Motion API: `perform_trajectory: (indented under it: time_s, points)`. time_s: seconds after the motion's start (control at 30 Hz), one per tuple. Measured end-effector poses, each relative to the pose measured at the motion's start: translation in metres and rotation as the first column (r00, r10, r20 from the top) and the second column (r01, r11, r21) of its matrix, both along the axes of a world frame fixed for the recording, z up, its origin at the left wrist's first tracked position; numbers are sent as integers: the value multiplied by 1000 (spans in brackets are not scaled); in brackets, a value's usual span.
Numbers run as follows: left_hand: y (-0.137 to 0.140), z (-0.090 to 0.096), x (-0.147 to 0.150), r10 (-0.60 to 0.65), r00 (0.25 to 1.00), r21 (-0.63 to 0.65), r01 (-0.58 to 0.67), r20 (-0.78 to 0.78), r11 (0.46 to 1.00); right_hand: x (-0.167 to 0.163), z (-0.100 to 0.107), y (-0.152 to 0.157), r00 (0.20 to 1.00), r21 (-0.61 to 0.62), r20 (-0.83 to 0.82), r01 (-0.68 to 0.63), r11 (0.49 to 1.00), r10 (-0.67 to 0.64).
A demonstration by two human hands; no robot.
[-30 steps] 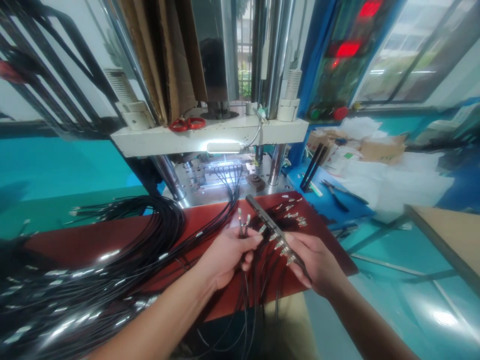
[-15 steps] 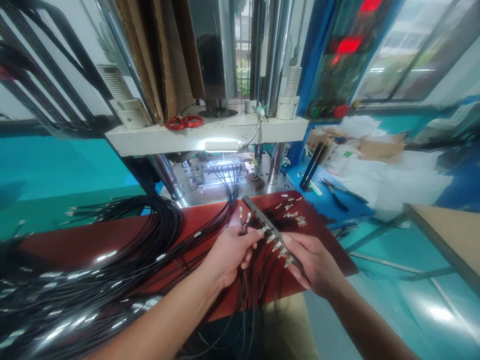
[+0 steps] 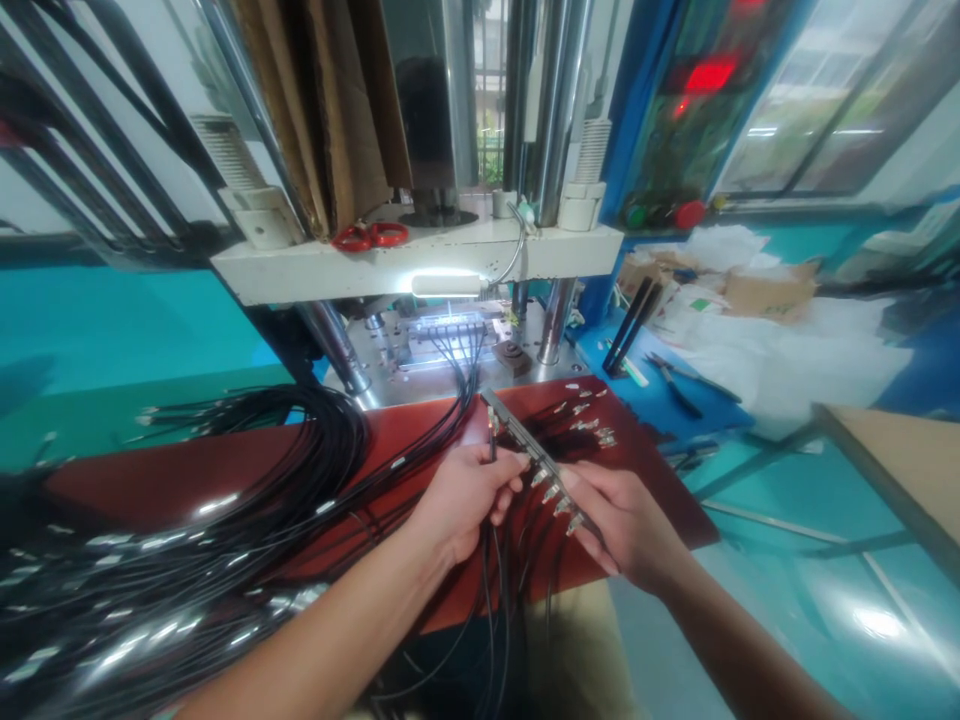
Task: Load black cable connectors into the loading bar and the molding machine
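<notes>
Some thin, round black cables (image 3: 492, 448) are pinched between the thumb and fingers of your left hand (image 3: 474, 492), their metal tips pointing up, while your right hand (image 3: 628, 512) is closed around the near end of a narrow, dark grey metal bar (image 3: 519, 434). The bar slants above a smooth, reddish-brown desk (image 3: 405, 425), with a row of small, shiny silver connectors (image 3: 552, 492) along the bar's left side. Tip the bar or tug anything dangling beneath, and those connectors could well work loose; your crowded left hand might also knock a neighbour askew. Past the bar, loose silver-tipped cable ends (image 3: 604, 436) lie scattered on the right; on the left sits a glossy, looping bundle of black wiring (image 3: 341, 425), where a snag might drag several strands along. Farther off, slim, flexible black leads (image 3: 468, 388) run onto a polished steel press base (image 3: 384, 372) under a white glow, beneath a chipped, off-white metal crossbeam (image 3: 337, 275) carrying scissors with rounded red plastic handles (image 3: 367, 237).
</notes>
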State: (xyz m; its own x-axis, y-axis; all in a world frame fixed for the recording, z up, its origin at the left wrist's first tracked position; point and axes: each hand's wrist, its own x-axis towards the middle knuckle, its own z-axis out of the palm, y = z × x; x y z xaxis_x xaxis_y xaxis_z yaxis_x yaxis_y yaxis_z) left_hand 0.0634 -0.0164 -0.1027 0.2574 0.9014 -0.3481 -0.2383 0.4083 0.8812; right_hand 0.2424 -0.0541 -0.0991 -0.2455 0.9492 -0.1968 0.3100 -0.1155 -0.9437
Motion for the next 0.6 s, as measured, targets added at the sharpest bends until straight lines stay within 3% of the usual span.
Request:
perform_trajectory:
  time_s: [0.07,0.17,0.27,0.43,0.6]
  points:
    - [-1,-1,-1,-8,1000,4,8,7,1000,0,-3,-1,1000,22,-16,2,1000,-1]
    - [-1,0,-5,-31,1000,47,31,5,998,0,-5,-2,996,-46,-76,51,998,-54]
    - [1,5,-17,54,999,111,-54,6,992,0,0,-3,993,-94,-83,82,992,-90]
    - [7,10,-37,136,971,36,-145,197,989,0,6,-2,986,-124,-93,124,985,-136]
    - [5,7,-39,145,960,33,-157,239,987,0,2,-1,982,-136,-127,124,983,-141]
